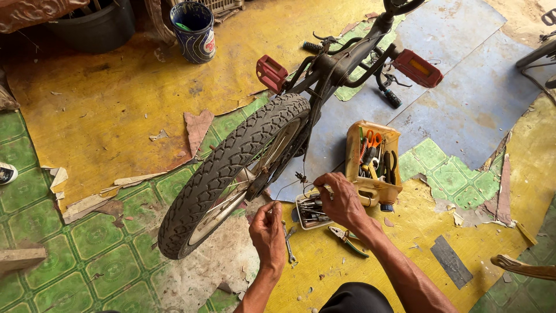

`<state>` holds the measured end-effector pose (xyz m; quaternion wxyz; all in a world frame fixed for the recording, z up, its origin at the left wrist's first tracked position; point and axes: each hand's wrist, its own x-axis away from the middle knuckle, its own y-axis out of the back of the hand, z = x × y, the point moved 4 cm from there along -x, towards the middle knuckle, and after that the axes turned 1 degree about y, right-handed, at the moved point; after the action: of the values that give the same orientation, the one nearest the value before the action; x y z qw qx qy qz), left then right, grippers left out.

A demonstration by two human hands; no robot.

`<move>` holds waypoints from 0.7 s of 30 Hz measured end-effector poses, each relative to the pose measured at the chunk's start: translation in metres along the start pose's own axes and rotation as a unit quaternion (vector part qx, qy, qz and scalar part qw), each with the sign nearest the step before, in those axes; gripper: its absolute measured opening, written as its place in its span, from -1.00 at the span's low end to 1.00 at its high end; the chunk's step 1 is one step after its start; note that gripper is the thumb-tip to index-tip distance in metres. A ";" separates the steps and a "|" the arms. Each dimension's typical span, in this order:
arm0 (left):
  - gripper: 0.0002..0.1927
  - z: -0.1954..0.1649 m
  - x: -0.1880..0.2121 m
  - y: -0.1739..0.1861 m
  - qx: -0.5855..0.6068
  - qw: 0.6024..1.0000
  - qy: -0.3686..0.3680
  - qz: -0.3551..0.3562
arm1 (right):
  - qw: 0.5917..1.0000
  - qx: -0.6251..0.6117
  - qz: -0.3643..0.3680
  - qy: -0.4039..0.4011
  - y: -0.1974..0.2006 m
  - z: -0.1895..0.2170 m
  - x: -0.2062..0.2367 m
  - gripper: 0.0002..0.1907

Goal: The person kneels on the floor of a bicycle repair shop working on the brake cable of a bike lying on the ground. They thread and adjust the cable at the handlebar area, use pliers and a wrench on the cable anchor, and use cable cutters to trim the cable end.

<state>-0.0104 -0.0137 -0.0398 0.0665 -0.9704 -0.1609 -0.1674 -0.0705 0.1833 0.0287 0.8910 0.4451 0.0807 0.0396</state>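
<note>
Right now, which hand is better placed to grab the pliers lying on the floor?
Right. The right hand is just above the green-handled pliers, while the left hand pinches a thin cable farther from them.

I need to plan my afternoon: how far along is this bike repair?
Done: the bicycle lies upside down, tools out. In hand: the left hand pinches a thin cable by the rear wheel; the right hand holds its other end. Left: cable loose, pliers lying unused.
</note>
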 end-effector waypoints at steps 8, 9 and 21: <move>-0.70 -0.007 -0.012 0.006 -0.077 0.995 -0.070 0.014 | 0.954 -0.234 0.129 -0.140 0.002 -0.011 0.004 -0.51; -0.70 -0.008 -0.013 0.005 -0.083 0.994 -0.065 0.024 | 0.944 -0.261 0.138 -0.149 0.004 -0.010 0.006 -0.50; -0.54 -0.016 -0.020 -0.022 -0.259 0.960 -0.045 0.099 | 0.832 -0.503 0.149 -0.183 0.000 0.010 0.027 -0.79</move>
<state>-0.0408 -0.0014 -0.0299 -0.1785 -0.9720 -0.0175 -0.1517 -0.0418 0.1789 0.0314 0.9736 -0.0585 -0.1818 0.1247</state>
